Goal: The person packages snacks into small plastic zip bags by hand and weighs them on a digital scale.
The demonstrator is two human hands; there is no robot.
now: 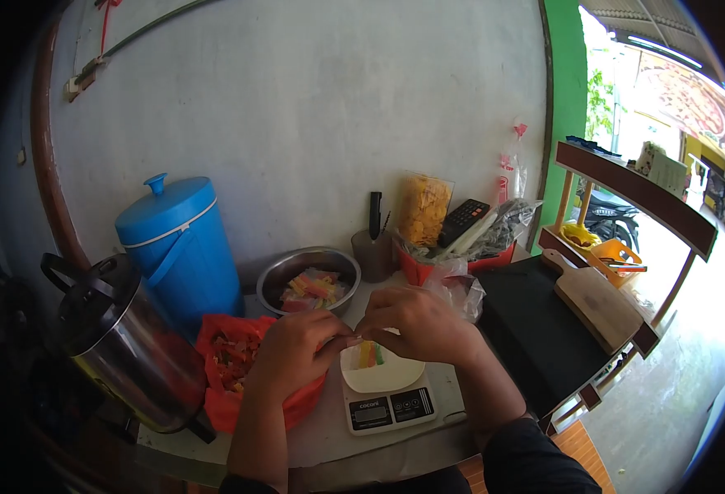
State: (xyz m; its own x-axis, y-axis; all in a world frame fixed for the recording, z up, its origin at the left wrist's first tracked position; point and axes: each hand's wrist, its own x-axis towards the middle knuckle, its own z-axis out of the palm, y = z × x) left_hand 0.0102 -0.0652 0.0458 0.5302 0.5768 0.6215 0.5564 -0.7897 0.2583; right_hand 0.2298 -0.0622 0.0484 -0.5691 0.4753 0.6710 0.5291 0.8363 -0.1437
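Observation:
Both my hands are closed, fingertips pinched together over a white kitchen scale [391,403]. Between them is the top edge of a small clear plastic bag [367,356] with yellow, orange and green strips in it. My left hand [305,342] grips the edge from the left, my right hand [416,323] from the right. The bag is in front of the scale's pan [395,379]; whether it touches the pan I cannot tell. Left of my left hand, a red plastic bag [222,403] holds many orange and reddish pieces. Behind my hands, a steel bowl [350,267] contains similar small filled bags.
A blue drinks jug [202,280] and a steel pot [136,354] with a black lid stand at left. Along the wall are a cup [372,257] and a red basket [502,260] with a calculator [464,221]. At right, a wooden board [597,305] lies on a black surface [527,337].

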